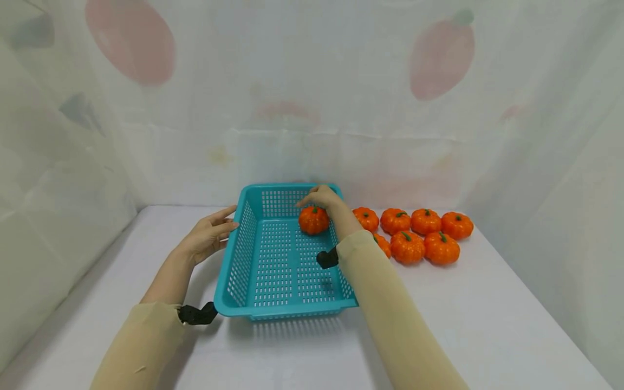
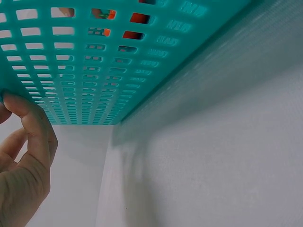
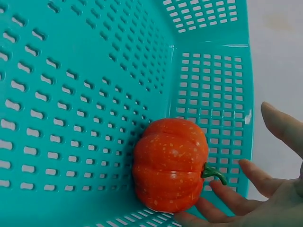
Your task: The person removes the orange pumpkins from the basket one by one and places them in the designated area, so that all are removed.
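A turquoise plastic basket (image 1: 273, 311) with slotted walls stands before me. My left hand (image 1: 207, 235) holds its left rim, a fingertip over the edge; in the left wrist view the bent fingers (image 2: 35, 125) meet the basket wall. Inside, in the far right corner, lies one small orange pumpkin (image 1: 314, 222) with a green stem. Above that corner my right hand (image 1: 322, 197) reaches over the right side, fingers spread. The right wrist view shows those fingers (image 3: 232, 198) loosely extended beside the pumpkin (image 3: 173, 165), around its stem side and not wrapped round it.
Several more orange pumpkins (image 1: 426, 222) stand in two rows on the white table (image 1: 468, 314), right of the basket. The right forearm partly covers the nearest ones. A pale curtain (image 1: 302, 108) with fruit prints encloses the back and sides.
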`<state>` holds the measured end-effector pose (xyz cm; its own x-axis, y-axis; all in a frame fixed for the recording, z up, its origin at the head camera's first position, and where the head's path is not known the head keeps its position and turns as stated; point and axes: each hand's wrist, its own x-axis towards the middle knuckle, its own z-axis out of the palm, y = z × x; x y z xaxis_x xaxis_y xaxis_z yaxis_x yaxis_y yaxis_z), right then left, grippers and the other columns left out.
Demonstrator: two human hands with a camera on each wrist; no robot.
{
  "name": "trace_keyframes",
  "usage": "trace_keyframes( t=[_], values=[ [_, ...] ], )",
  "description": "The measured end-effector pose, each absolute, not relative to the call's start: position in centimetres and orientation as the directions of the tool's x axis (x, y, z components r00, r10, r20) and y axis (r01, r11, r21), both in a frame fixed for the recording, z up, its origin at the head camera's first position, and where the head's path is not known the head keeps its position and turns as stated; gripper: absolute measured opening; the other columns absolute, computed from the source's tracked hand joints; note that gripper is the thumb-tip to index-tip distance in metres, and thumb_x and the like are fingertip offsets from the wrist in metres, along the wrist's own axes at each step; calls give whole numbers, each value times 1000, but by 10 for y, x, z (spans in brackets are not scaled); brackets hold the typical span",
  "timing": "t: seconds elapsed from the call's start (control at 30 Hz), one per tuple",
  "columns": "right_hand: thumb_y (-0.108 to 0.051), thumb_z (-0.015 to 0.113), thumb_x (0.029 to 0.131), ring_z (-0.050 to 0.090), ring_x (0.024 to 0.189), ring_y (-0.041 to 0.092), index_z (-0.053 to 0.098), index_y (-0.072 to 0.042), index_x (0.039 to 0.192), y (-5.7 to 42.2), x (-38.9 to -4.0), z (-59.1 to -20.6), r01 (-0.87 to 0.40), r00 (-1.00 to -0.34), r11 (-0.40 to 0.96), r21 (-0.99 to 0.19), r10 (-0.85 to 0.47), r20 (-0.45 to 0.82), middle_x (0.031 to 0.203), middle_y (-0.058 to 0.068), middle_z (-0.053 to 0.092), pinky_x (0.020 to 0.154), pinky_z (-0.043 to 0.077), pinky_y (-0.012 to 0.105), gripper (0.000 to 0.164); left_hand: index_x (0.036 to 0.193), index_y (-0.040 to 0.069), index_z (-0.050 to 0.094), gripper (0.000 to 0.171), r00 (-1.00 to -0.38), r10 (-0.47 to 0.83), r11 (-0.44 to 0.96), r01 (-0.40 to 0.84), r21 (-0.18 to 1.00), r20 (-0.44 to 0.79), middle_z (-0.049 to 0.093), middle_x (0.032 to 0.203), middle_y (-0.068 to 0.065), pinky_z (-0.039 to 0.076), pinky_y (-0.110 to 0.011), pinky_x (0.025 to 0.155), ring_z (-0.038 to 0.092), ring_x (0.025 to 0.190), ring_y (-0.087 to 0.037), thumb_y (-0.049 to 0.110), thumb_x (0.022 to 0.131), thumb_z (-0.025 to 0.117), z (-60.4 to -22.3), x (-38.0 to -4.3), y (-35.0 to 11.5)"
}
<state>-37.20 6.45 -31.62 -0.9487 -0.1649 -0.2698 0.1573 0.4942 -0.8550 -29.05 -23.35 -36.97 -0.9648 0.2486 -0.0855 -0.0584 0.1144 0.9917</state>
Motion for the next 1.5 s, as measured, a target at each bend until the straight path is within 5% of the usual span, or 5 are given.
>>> trace_keyframes(
  t=[0.37, 0.73, 1.1, 1.5],
  values=[
    [-24, 78, 83, 36, 144, 33, 41, -4, 146, 60, -374, -329, 57, -930, 756, -652, -198, -310, 158, 14, 34, 119, 34, 49, 76, 160, 17, 13, 78, -965, 251, 112, -54, 992, -81, 53, 115, 1, 57, -22, 83, 68, 91, -1, 24, 99, 61, -371, -290, -234],
    [-15, 78, 83, 44, 135, 32, 46, -16, 146, 59, -374, -336, 84, -896, 778, -622, -213, -388, 155, 11, 38, 107, 47, 49, 70, 160, 17, 13, 78, -965, 251, 124, -43, 991, -74, 54, 115, 2, 57, -23, 85, 68, 92, -2, 26, 99, 61, -374, -290, -236],
    [-1, 71, 85, 46, 131, 36, 46, -28, 144, 63, -366, -330, 89, -823, 769, -633, -301, -481, 160, 13, 25, 96, 55, 48, 69, 160, 17, 14, 79, -967, 244, 117, -47, 992, -75, 53, 116, 1, 58, -23, 84, 68, 92, -2, 26, 98, 62, -373, -291, -235],
    [1, 70, 87, 46, 125, 34, 44, -24, 147, 61, -357, -321, 95, -800, 714, -693, -359, -480, 157, 14, 27, 106, 48, 53, 71, 160, 16, 14, 78, -968, 238, 118, -49, 992, -76, 53, 115, 2, 58, -22, 84, 68, 92, -1, 25, 98, 62, -371, -291, -236]
  ],
)
